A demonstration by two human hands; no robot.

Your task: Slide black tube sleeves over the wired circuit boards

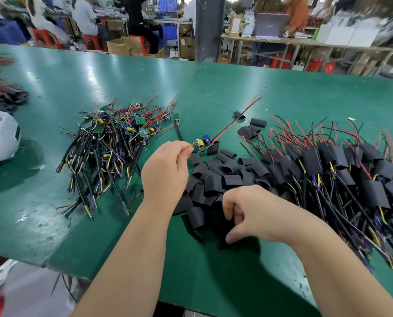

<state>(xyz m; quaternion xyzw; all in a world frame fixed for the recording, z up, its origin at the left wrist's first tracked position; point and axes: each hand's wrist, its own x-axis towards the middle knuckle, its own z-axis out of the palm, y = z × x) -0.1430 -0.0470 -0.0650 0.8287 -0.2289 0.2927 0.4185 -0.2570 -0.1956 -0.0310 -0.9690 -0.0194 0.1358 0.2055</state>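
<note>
The left hand is raised above the green bench and pinches 1 circuit board by its near end between thumb and fingertips. At the board's far end sits 1 black sleeve, just reaching the edge of the board, and the board's red and black wires run out beyond it toward the upper right.

The right hand rests with its fingers curled down into the pile of loose sleeves. I cannot tell whether it grips one.

To the left lies a heap of bare wired boards. To the right, touching the loose sleeves, lies a heap of sleeved boards. A few single sleeves lie apart, farther back on the bench.
</note>
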